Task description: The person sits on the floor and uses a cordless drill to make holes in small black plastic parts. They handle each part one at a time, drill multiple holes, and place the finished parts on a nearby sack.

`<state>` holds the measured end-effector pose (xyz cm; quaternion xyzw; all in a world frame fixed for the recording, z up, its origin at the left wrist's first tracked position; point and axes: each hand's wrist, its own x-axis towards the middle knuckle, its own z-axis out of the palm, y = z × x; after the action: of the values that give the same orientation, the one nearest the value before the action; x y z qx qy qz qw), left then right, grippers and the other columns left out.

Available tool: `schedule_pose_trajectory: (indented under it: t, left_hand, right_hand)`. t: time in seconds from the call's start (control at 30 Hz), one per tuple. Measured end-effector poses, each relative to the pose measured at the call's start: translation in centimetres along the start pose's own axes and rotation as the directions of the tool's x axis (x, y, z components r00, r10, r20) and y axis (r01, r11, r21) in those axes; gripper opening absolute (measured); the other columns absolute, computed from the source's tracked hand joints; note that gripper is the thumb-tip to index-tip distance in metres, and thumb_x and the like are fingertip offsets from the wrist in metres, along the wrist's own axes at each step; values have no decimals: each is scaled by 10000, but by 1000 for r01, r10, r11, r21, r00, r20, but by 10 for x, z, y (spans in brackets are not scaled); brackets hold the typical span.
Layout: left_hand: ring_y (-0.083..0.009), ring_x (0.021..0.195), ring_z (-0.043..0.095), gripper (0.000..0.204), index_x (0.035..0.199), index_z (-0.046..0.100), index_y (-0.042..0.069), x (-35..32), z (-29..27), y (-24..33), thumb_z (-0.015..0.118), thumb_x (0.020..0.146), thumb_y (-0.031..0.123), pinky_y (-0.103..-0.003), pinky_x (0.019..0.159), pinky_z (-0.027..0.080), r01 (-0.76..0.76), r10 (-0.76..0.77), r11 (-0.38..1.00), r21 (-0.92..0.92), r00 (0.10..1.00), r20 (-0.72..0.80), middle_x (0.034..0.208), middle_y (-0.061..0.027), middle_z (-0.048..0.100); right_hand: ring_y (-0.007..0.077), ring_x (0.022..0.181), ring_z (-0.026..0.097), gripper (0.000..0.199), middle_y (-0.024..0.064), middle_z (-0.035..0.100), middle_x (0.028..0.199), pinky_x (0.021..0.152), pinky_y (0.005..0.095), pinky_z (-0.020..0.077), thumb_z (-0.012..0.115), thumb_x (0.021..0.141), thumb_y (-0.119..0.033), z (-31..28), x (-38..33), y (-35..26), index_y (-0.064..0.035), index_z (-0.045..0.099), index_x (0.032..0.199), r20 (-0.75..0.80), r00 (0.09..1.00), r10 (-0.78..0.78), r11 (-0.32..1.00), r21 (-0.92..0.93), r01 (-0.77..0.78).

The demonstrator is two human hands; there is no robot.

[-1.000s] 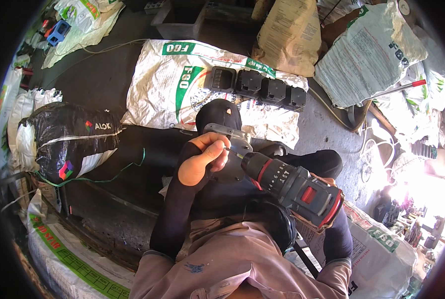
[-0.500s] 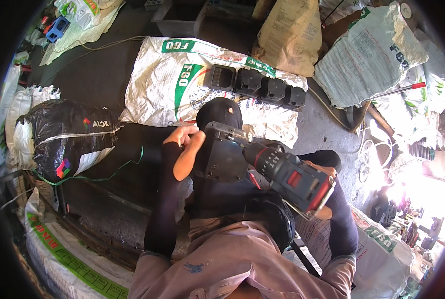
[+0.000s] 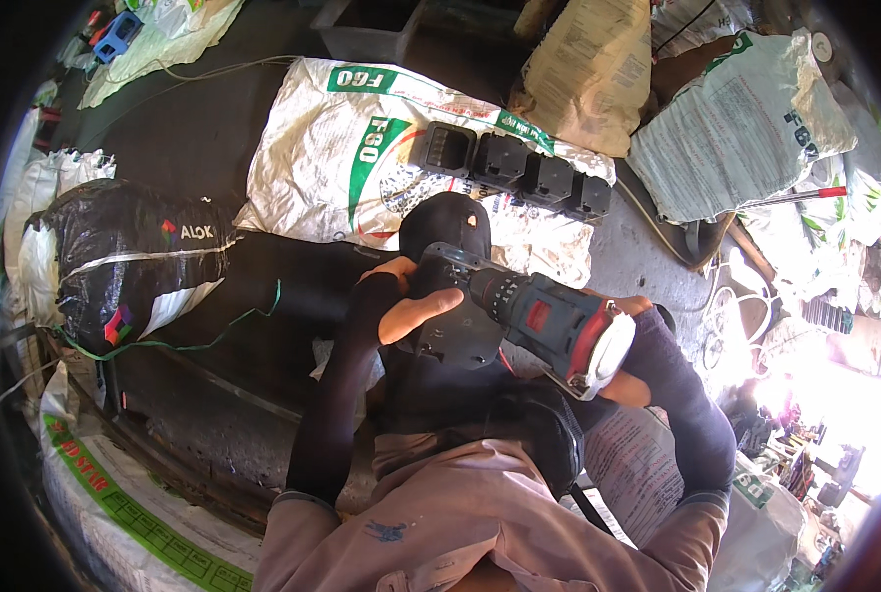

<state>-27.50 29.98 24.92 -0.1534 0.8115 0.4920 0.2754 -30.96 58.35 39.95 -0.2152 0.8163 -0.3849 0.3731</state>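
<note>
One black bag (image 3: 124, 271)'s been left over on the left, then the left hand (image 3: 406, 314) is laid against a dark housing (image 3: 460, 337) on the lap (image 3: 416, 395), grip can't be told, and the drill (image 3: 544, 318)'s pointed at it, clutched by the right hand (image 3: 626, 390).

Daylight-bright glare flooded the right side, bleaching the clutter (image 3: 805, 459). White woven sack (image 3: 297, 158) shone; dark floor (image 3: 193, 123) at left sat dim. Cordless drill (image 3: 549, 316) flared white at its rear. Fisheye rim blackened.
</note>
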Motion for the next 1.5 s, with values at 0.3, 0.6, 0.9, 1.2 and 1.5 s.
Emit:
schedule_pose_trajectory:
  t: [0.3, 0.6, 0.9, 1.2, 1.5]
  left_hand:
    - [-202, 725, 632, 772, 923, 646, -11, 6, 10, -9, 807, 573, 658, -341, 674, 504, -72, 66, 990, -121, 997, -50, 782, -117, 646]
    - [-190, 704, 620, 706, 883, 650, -12, 12, 11, -9, 810, 584, 607, -343, 648, 494, -66, 63, 997, -41, 995, -79, 735, -103, 635]
    - [-189, 682, 602, 647, 871, 646, -7, 29, 21, -39, 812, 599, 556, -341, 656, 487, -196, 183, 967, -164, 979, -90, 728, -104, 631]
    - [-286, 831, 664, 815, 954, 637, -56, 25, 17, -37, 745, 637, 686, -368, 785, 507, -244, 244, 970, 8, 965, -93, 874, -200, 678]
    - [-117, 576, 477, 362, 740, 601, -21, -13, 23, -44, 619, 930, 287, -333, 550, 390, -254, 245, 955, -152, 966, -78, 591, -96, 498]
  right_hand:
    - [183, 1012, 619, 533, 97, 630, 1133, 867, 335, 490, 795, 729, -199, -14, 9, 0, -35, 570, 1184, 20, 982, -185, 983, 6, 185]
    - [226, 1115, 598, 640, 104, 617, 1174, 935, 362, 463, 842, 729, -242, -28, 23, -20, -44, 549, 1262, 71, 964, -258, 938, -222, 267]
    - [308, 891, 657, 441, 132, 674, 945, 822, 364, 503, 713, 685, -178, -17, 43, -24, -43, 608, 1092, 129, 980, -151, 932, -312, 185]
    - [273, 958, 666, 429, 140, 673, 1044, 855, 351, 508, 726, 732, -179, -20, 30, -41, -38, 629, 1125, 121, 990, -75, 916, -385, 116]
    - [210, 1115, 609, 723, 139, 617, 1222, 963, 343, 472, 803, 728, -194, -26, 11, 10, -21, 460, 1341, -279, 913, -296, 949, 20, 314]
